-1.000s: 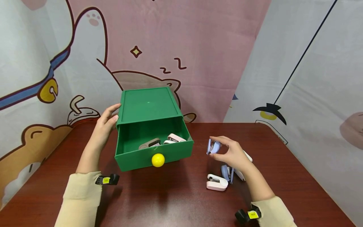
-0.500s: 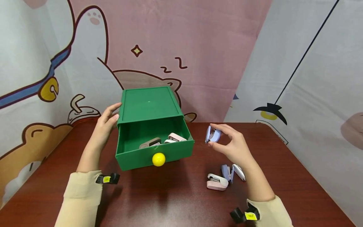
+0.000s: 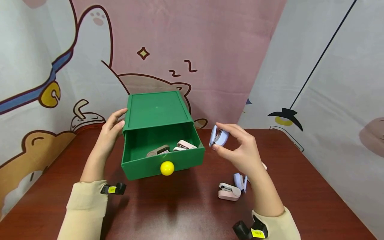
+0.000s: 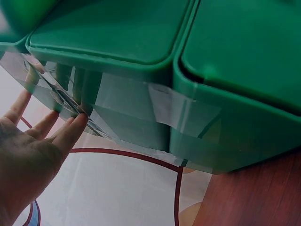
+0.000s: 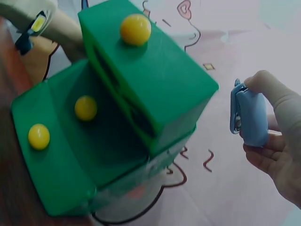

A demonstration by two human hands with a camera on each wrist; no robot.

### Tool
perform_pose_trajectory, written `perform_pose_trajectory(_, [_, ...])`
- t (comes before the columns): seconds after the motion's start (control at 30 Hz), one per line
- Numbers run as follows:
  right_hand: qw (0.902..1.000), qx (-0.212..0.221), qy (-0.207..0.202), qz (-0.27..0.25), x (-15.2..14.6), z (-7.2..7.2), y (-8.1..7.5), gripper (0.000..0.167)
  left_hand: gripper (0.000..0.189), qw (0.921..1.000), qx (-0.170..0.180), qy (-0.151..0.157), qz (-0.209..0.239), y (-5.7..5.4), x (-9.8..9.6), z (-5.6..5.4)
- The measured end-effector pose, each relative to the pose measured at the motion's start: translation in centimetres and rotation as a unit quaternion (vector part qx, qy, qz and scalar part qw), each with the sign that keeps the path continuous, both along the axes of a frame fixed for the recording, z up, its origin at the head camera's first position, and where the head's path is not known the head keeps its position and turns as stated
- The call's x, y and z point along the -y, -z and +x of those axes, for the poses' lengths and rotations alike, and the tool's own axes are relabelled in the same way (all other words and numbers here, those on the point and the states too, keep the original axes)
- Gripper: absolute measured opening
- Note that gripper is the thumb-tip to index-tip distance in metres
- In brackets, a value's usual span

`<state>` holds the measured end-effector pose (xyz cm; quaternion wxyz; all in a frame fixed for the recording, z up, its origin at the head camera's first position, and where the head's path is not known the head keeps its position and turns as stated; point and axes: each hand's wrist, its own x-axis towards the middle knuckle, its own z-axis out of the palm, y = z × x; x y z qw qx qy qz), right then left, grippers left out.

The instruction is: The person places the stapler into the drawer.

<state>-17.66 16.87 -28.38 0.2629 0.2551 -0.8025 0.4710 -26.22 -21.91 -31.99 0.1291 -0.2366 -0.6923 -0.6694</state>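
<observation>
My right hand [image 3: 241, 150] pinches a light blue mini stapler [image 3: 221, 137] between thumb and fingers, right of the green drawer unit [image 3: 157, 110]; the right wrist view also shows this stapler [image 5: 254, 117], apart from the unit. The pulled-out drawer [image 3: 183, 163] has a yellow knob [image 3: 167, 168]. Inside it lie a grey-brown stapler [image 3: 158, 151] and a pink-and-white one [image 3: 185, 145], partly hidden by the front wall. My left hand [image 3: 109, 133] rests its fingertips against the unit's left side; in the left wrist view its fingers [image 4: 70, 134] are spread and fairly straight.
On the table below my right hand lie a pink-and-white stapler [image 3: 229, 192] and another blue one [image 3: 239, 181]. A pale object [image 3: 264, 165] shows behind the right wrist, mostly hidden. A printed curtain [image 3: 210, 50] hangs behind the table [image 3: 192, 213].
My right hand has lifted the blue stapler and carried it left, closer to the drawer. The left hand stays against the unit.
</observation>
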Motion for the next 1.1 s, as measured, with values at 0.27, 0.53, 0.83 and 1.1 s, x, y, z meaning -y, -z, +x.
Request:
perform_pose_trajectory(0.27, [0.999,-0.03,-0.03,-0.016,2.2,0.4,-1.6,0.05,0.046,1.0,0.001,0.0,0.002,0.1,-0.1,0.0])
perform_pose_trajectory(0.53, [0.9981,-0.034,-0.051,-0.004,5.2,0.9,-3.0,0.051,0.046,1.0,0.005,0.001,0.008,0.3,-0.4,0.0])
perform_pose_trajectory(0.83, [0.9971,0.012,-0.065,0.04,8.6,0.9,-4.2,0.053,0.045,0.9999,-0.001,0.009,0.011,0.2,-0.2,0.0])
perform_pose_trajectory(1.1, [0.9918,0.062,-0.073,0.085,11.4,0.3,-4.9,0.054,0.046,0.9999,-0.003,0.009,0.005,0.0,-0.1,0.0])
